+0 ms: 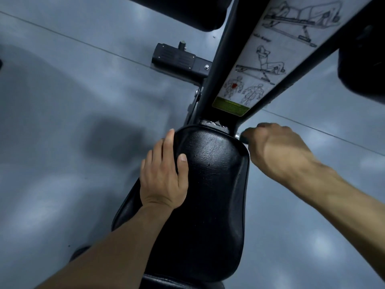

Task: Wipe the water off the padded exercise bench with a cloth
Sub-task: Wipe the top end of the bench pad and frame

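A black padded bench seat [210, 184] runs from the bottom of the head view up to the middle. My left hand [164, 174] lies on the pad's left edge, fingers straight along the side and thumb resting on top. My right hand [277, 147] is at the pad's upper right corner, its fingers curled round a small dark knob with a metal pin [239, 136] on the frame. No cloth is in view. I cannot make out water on the pad.
The black bench frame [225, 59] rises from the pad's top and carries a white exercise diagram sticker [270, 59]. A black foot plate [177, 58] rests on the grey floor [62, 122]. Dark roller pads sit at top centre [187, 11] and at the right edge [362, 65].
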The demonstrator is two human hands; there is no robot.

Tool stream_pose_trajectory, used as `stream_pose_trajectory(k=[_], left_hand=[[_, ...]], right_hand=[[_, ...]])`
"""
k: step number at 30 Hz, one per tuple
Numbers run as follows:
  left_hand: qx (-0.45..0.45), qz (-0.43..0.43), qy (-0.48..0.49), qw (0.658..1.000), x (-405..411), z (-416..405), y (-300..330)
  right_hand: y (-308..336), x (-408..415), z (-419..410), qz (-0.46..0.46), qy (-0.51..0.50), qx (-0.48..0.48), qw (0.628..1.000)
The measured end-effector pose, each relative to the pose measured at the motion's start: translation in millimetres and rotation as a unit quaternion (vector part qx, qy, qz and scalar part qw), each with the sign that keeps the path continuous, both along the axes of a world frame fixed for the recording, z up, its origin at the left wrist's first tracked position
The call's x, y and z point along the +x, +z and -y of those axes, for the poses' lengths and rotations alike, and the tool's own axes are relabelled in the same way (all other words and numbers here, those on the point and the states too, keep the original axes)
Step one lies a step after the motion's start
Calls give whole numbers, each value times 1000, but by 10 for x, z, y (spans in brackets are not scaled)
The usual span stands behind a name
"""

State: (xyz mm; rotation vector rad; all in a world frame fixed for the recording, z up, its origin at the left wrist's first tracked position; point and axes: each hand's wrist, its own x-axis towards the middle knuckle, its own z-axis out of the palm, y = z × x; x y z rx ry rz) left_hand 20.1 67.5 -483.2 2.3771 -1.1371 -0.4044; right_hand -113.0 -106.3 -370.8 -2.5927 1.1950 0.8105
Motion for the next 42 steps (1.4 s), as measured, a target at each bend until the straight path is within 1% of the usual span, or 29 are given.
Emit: stream_pose_trajectory(k=[2, 3, 6, 8, 10, 12, 14, 18, 20, 21, 23, 24, 25, 26, 27, 30, 35, 37, 40, 42], left_hand=[[2, 0, 1, 1000, -1, 6, 1], [3, -1, 1, 1000, -3, 8, 0], [3, 1, 2, 1000, -3, 11, -2], [-3, -6, 2, 1000, -13, 11, 1], [-10, -10, 2, 1000, -18, 12, 0], [-13, -11, 2, 1000, -16, 13, -5], [-14, -11, 0, 1000, -13, 11, -4], [-12, -12, 4, 1000, -14, 8, 0], [-10, -9, 3, 1000, -12, 7, -5], [-10, -8, 2, 1000, -14, 8, -5], [-15, -5, 3, 1000, -16, 8, -6], [-19, -4, 3, 1000, -16, 12, -8], [-23, -4, 3, 1000, -16, 14, -11], [-27, -4, 3, 1000, -18, 16, -14], [-30, -4, 3, 1000, -17, 11, -16], [-39, 0, 4, 999, -19, 14, -19], [-34, -1, 6, 999, -21, 8, -41], [-33, -4, 4, 999, -25, -1, -40], [-30, -4, 1, 1000, -27, 3, -51], [-28, -5, 2, 1000, -20, -2, -53]], right_hand=[[9, -4, -79, 112, -9, 9, 994], [13, 68, -116, 153, 3, 19, 988], [-79, 421, -183, 204, 72, 25, 976], [-152, 645, -183, 192, 79, -8, 978], [-198, 731, -152, 117, 102, -42, 987], [-188, 627, -96, 76, 98, -28, 992], [-146, 394, -43, 70, 78, 6, 995], [-180, -75, 26, 57, 1, 42, 997], [-269, -276, 59, 84, -75, 70, 991], [-287, -353, 64, 121, -135, 92, 979], [-322, -447, 70, 214, -263, 109, 934], [-344, -470, 64, 259, -322, 101, 905], [-374, -487, 58, 306, -380, 93, 868], [-406, -483, 43, 348, -429, 91, 829], [-436, -458, 20, 376, -462, 92, 798], [-537, -363, -53, 424, -512, 94, 741], [-619, -136, -58, 456, -575, 105, 671], [-620, -59, -11, 466, -589, 119, 649], [-550, -6, 6, 508, -600, 155, 598], [-506, -8, -22, 536, -595, 161, 577]])
